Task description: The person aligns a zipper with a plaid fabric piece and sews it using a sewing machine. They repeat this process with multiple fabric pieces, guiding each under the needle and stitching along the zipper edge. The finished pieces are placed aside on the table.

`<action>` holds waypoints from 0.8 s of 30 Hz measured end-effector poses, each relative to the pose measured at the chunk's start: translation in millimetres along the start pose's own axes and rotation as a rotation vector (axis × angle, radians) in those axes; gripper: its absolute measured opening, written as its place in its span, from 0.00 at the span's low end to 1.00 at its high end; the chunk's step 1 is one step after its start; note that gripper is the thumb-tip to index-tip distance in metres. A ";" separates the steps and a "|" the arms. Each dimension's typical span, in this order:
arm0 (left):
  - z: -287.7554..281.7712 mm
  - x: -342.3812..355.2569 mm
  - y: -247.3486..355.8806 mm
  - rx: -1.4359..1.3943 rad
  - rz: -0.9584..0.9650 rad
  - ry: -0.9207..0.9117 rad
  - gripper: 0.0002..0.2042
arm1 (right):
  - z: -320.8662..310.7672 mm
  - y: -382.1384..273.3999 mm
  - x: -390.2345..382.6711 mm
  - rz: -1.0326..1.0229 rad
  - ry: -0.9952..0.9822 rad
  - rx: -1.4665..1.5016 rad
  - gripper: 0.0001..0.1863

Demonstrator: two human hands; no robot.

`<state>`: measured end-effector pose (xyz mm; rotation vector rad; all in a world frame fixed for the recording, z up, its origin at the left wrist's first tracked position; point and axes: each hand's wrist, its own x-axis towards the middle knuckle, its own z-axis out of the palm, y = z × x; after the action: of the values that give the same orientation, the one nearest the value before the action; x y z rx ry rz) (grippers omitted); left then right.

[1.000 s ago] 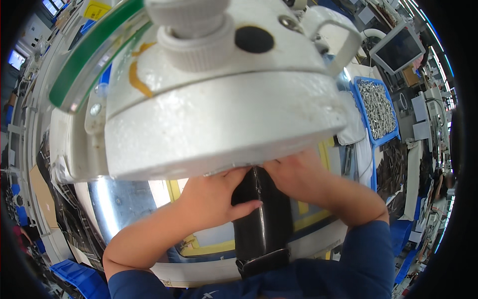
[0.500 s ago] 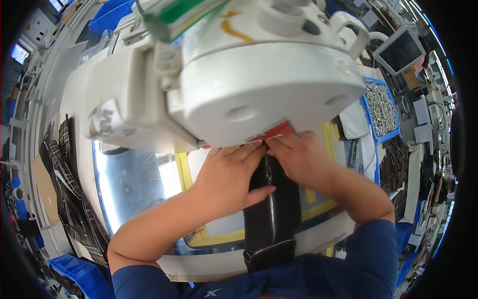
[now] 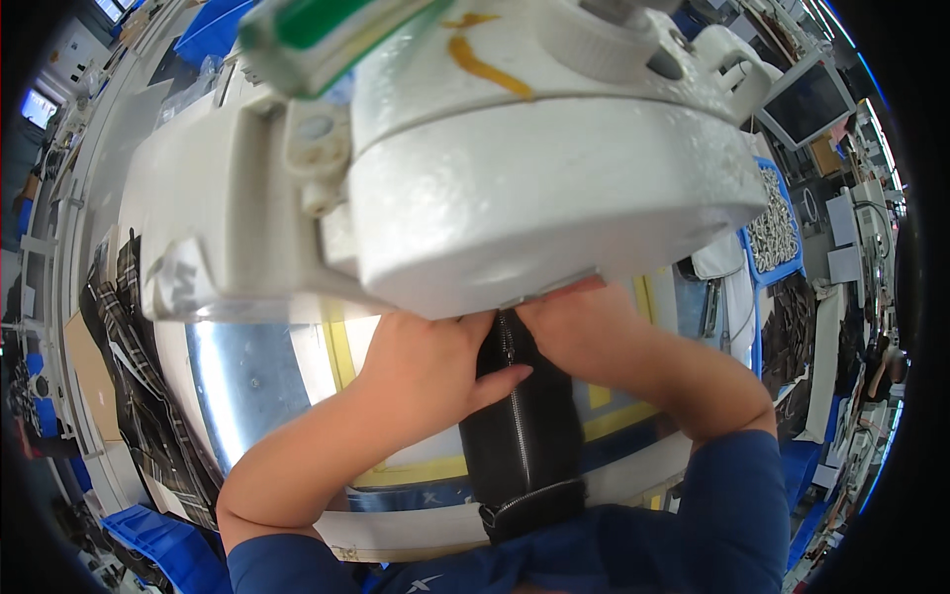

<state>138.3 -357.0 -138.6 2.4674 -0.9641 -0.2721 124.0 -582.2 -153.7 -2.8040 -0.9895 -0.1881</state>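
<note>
A long black fabric piece (image 3: 495, 436) with a silver zipper (image 3: 518, 421) runs from my body to beneath a rounded white machine head (image 3: 554, 198). My left hand (image 3: 427, 361) lies along the fabric's left side, with its thumb stretched out over the cloth toward the zipper. Its fingertips go out of sight under the machine head. On the other side, my right hand (image 3: 579, 332) rests at the fabric's upper right edge, close to the zipper. The machine head hides most of its fingers. A second zipper crosses the near end of the black piece.
Yellow tape (image 3: 426, 471) borders a pale panel on the worktable under my arms. At left lie plaid fabric pieces (image 3: 134, 356) and a blue bin (image 3: 163, 549). A blue tray of small metal parts (image 3: 774, 233) stands at right, with dark strips (image 3: 789, 327) nearby.
The machine head appears larger and lower in view, covering more of my fingers. Both hands and the black fabric appear shifted slightly left and down.
</note>
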 end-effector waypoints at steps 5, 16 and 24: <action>8.3 0.4 -1.0 0.027 0.091 0.105 0.36 | -6.2 5.6 -0.6 -0.099 0.125 -0.107 0.13; 6.1 -3.9 5.0 0.084 0.020 0.024 0.34 | -1.6 2.7 -3.8 -0.041 0.014 -0.038 0.15; 28.6 -11.1 9.0 0.189 0.137 0.132 0.41 | -11.7 -5.6 -14.4 -0.026 -0.049 0.088 0.32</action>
<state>115.0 -365.5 -158.7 2.5339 -1.1412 0.0292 108.6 -588.9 -144.1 -2.7289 -1.0195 -0.0775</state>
